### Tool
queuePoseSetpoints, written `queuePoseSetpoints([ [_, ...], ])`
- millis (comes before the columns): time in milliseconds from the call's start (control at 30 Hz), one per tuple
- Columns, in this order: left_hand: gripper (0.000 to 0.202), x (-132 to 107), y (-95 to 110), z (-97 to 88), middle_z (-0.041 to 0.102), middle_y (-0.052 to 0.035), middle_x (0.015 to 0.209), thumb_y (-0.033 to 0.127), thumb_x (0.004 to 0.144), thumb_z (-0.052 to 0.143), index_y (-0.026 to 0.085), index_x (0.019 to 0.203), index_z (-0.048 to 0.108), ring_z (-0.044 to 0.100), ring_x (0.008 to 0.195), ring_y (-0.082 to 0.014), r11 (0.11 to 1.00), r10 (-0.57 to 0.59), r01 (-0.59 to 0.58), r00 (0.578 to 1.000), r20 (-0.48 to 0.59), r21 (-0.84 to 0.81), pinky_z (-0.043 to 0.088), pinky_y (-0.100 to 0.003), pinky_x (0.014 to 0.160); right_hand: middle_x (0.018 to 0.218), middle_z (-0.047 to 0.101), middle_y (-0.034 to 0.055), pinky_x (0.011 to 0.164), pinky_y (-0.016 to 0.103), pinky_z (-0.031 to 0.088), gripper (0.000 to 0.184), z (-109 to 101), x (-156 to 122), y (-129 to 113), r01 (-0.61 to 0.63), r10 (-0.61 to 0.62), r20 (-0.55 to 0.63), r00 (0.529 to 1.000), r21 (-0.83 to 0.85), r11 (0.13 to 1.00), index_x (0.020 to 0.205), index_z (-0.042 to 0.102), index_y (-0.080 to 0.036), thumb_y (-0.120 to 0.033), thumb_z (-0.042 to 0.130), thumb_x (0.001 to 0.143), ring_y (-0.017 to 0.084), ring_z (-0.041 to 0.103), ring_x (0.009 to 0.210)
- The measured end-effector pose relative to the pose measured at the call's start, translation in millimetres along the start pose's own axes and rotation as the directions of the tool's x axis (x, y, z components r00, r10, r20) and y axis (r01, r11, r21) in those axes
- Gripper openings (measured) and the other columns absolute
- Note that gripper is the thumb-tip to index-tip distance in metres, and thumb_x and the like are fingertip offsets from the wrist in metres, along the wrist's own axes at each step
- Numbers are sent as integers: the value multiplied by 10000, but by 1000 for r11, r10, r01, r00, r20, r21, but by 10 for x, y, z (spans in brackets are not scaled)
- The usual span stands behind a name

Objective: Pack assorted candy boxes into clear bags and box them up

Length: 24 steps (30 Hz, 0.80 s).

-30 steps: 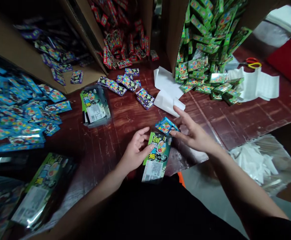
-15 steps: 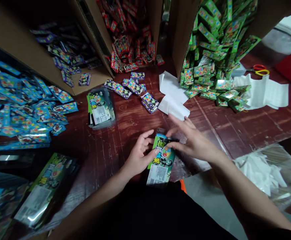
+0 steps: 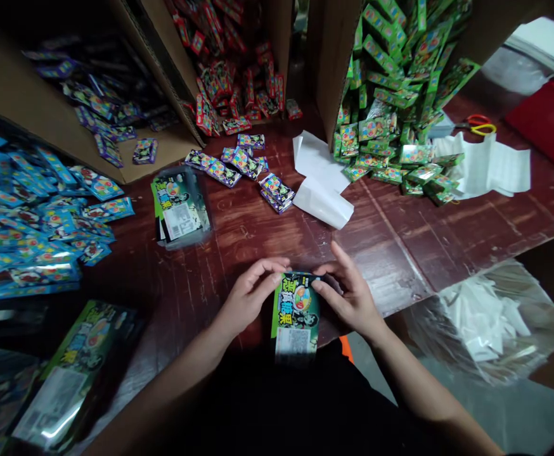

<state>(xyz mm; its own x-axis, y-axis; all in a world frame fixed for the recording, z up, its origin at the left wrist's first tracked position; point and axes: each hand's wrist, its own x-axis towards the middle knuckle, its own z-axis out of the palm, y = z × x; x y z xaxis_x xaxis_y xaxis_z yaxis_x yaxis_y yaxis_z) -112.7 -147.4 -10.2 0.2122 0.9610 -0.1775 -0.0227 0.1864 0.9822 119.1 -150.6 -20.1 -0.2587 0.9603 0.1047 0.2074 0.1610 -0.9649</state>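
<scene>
Glossy green rectangular plastic pouch, six o'clock on scratched red-brown wooden tabletop, top corners pinched by left hand and right hand fingers.

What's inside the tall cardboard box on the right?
Green packets fill the cardboard box and spill onto the table. Its deeper part is hidden behind them.

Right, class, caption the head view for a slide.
Left hand and right hand pinch a green printed pouch over the wooden table.

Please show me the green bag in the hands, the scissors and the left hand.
green bag (image 3: 296,304): head view, printed front.
scissors (image 3: 482,124): head view, red and yellow handles.
left hand (image 3: 247,299): head view, back of hand.
</scene>
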Motion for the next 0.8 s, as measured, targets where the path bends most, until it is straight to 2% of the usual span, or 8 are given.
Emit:
queuePoseSetpoints([
  [100, 147, 45, 63, 38, 710, -85, 1185, 328, 953, 638, 194, 1011, 654, 653, 1122, -228, 1000, 22, -23, 998, -54, -17, 473, -399, 1028, 1218, 610, 68, 994, 486, 554, 829, 12, 7, -11, 14, -14, -48, 999, -6, 1000, 1601, 125, -406, -331, 637, 953, 237, 658, 1058],
  [200, 279, 60, 89, 56, 742, -57, 1079, 319, 929, 676, 213, 1178, 608, 675, 1047, -206, 998, 15, -21, 995, -103, -53, 500, -384, 981, 1335, 549, 89, 982, 484, 573, 914, 39, 21, -34, 9, -2, -84, 996, 86, 996, 1601, -11, -432, -354, 631, 955, 232, 657, 1088],
  [267, 301, 53, 104, 47, 743, -62, 1103, 344, 934, 665, 210, 1203, 635, 674, 1053, -207, 1000, -1, 2, 998, -69, 5, 502, -382, 982, 1190, 618, 62, 982, 492, 575, 918, 42, 27, -67, -3, 11, -53, 999, 150, 989, 1600, -15, -427, -368, 633, 953, 229, 666, 1065],
  [333, 250, 43, 138, 34, 738, -76, 1146, 382, 939, 651, 192, 1092, 705, 669, 1081, -220, 995, -8, 11, 999, -31, 94, 497, -387, 996, 1035, 652, 36, 944, 494, 589, 897, 25, 34, -119, -29, 37, -40, 998, 176, 984, 1600, 48, -412, -394, 653, 938, 236, 677, 1010],
  [400, 227, 45, 193, 32, 743, -77, 1137, 391, 923, 665, 185, 990, 732, 675, 1072, -225, 987, 0, 2, 1000, -13, 158, 499, -391, 995, 974, 659, 32, 856, 474, 609, 868, 6, 47, -182, -65, 76, -54, 996, 181, 981, 1586, 124, -400, -421, 678, 918, 237, 681, 909],
  [500, 169, 94, 300, 58, 762, -68, 1017, 337, 873, 712, 174, 919, 722, 698, 962, -211, 982, -17, 17, 1000, 2, 188, 528, -371, 919, 906, 651, 19, 753, 422, 602, 818, -5, 92, -259, -105, 123, -80, 989, 197, 975, 1557, 218, -371, -414, 703, 899, 217, 662, 799],
  [633, 161, 207, 429, 75, 750, -51, 891, 319, 869, 696, 160, 884, 709, 685, 839, -181, 973, -36, 27, 999, 36, 227, 536, -328, 820, 859, 654, -12, 713, 361, 579, 892, -25, 182, -287, -131, 162, -97, 982, 269, 954, 1572, 190, -317, -365, 739, 871, 178, 644, 751],
  [800, 226, 232, 453, 7, 756, -58, 926, 376, 901, 677, 156, 917, 722, 693, 880, -187, 957, -46, -6, 984, 173, 290, 539, -331, 842, 878, 695, -18, 789, 336, 571, 939, -131, 153, -289, -171, 196, -49, 979, 310, 935, 1603, 155, -297, -339, 747, 877, 152, 662, 797],
])
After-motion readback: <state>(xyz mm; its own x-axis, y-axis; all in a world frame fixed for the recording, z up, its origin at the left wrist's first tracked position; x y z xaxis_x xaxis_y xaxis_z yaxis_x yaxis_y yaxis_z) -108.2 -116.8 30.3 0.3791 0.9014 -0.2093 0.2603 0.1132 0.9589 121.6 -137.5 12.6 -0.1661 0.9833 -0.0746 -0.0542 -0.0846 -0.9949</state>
